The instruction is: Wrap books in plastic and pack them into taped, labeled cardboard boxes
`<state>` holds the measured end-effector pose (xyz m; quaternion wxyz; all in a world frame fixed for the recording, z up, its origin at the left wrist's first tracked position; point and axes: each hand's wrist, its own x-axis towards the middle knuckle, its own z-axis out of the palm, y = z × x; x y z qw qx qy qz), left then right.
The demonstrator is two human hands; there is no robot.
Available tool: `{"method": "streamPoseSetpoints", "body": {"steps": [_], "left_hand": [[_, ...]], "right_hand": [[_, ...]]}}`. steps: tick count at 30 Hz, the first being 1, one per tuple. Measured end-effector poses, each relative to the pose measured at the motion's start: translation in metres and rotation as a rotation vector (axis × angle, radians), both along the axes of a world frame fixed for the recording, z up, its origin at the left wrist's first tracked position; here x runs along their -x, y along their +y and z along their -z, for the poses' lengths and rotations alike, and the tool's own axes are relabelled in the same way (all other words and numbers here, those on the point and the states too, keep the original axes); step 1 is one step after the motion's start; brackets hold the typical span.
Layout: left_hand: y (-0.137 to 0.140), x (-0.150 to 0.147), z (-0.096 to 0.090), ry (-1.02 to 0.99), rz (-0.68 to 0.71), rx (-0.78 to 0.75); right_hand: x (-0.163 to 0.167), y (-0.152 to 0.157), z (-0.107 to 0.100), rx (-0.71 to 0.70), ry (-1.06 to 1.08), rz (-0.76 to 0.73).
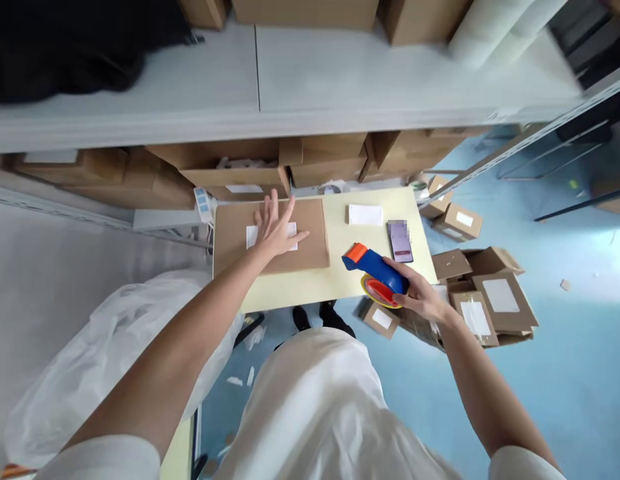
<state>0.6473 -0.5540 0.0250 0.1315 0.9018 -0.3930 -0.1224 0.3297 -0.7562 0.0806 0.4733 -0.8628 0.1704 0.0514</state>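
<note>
My left hand (276, 230) is spread over a flat brown cardboard box (303, 259) at the left of the small table. Partly under the fingers is a white label (291, 231) on the box; whether the palm presses down I cannot tell. My right hand (421, 293) grips a blue tape dispenser (377, 268) with an orange front end and a red hub. It is held over the table's front right edge, apart from the box. Beyond it, a phone (400, 241) with a lit screen and a stack of white slips (365, 215) lie on the table.
The pale yellow table (270, 298) stands below a grey shelf (340, 80). Open cartons (230, 177) line the back. Cardboard boxes (505, 297) are piled on the blue floor at right. A large translucent plastic bag (110, 353) fills the left side.
</note>
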Motion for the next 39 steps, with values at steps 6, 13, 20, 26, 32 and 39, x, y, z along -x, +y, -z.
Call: {"method": "streamPoseSetpoints", "body": {"steps": [6,13,20,26,32,39], "left_hand": [[0.054,-0.002,-0.007,-0.080,-0.310,-0.067],[0.050,0.016,-0.002,0.033,-0.365,-0.148],[0.035,0.048,0.001,0.037,-0.412,-0.144],[0.055,0.050,-0.001,-0.025,-0.421,-0.063],[0.138,0.056,0.022,0.165,-0.762,0.226],[0.168,0.070,0.074,0.692,-0.872,0.487]], "right_hand": [[-0.077,-0.031,-0.117,0.468,-0.402,-0.045],[-0.280,-0.064,-0.153,0.755,-0.605,-0.072],[-0.379,-0.073,-0.117,0.786,-0.450,-0.098],[-0.316,-0.067,-0.102,0.746,-0.705,-0.122],[-0.135,-0.021,0.041,0.401,-0.406,0.025],[-0.060,0.062,0.164,0.057,0.046,0.009]]}}
